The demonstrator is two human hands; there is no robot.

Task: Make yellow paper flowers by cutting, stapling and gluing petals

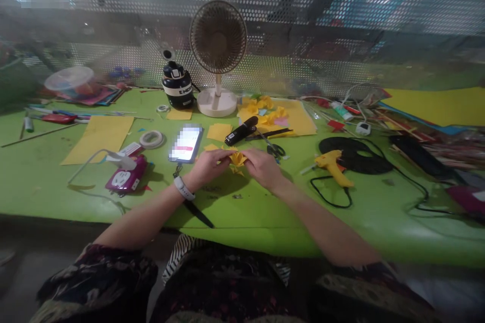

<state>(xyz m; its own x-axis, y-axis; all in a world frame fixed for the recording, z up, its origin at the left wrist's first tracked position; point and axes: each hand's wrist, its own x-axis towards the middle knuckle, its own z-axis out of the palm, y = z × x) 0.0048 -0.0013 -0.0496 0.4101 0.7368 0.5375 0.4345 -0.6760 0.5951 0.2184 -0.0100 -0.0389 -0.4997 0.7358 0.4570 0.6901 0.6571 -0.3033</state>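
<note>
My left hand [209, 164] and my right hand [262, 165] meet over the green table [246, 212], both pinching a small folded yellow paper piece [238, 158] between their fingertips. A white band sits on my left wrist. A phone [185, 143] with a lit screen lies just behind my left hand. Scissors [273, 148] and a black stapler-like tool [241, 130] lie just behind my right hand. Small yellow paper squares [219, 131] rest near the phone.
A desk fan [217, 55] and a black bottle [177, 87] stand at the back. A yellow glue gun [332, 164] with a black cord lies to the right. Yellow sheets [99, 137], a tape roll [151, 139] and a purple power strip [126, 177] lie to the left.
</note>
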